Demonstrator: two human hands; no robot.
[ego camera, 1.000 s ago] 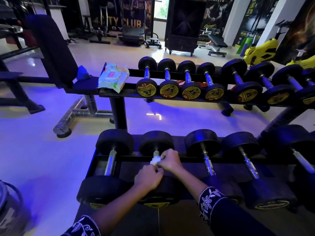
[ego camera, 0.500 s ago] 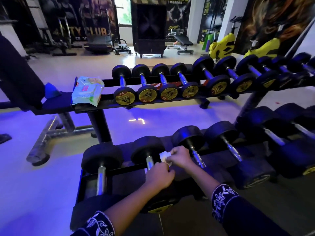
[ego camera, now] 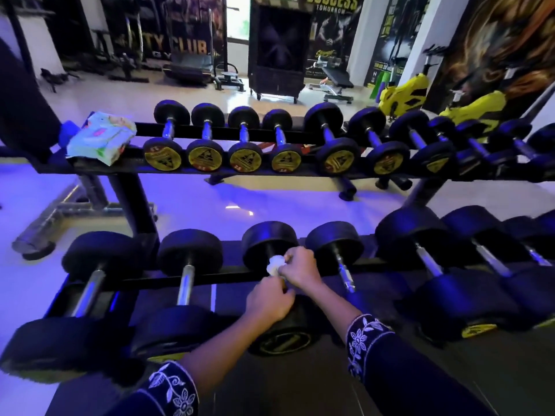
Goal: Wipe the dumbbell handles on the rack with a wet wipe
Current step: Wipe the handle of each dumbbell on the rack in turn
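The wiping step is in hand on the third black rubber-headed dumbbell (ego camera: pixel 270 244) of the lower black steel rack (ego camera: pixel 225 270). The right hand (ego camera: pixel 300 267) pinches the crumpled white wet wipe (ego camera: pixel 274 263) on its handle. The left hand (ego camera: pixel 268 298), just nearer, curls round the same bar. The next move is probably a shift to the neighbouring chrome-handled dumbbell (ego camera: pixel 336 244), just right of the right hand.

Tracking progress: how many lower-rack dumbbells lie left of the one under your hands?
2. The far-left dumbbell ends the row; the second dumbbell lies beside the third dumbbell, which the left hand grips while the right hand pinches the wipe. None looks hidden there.
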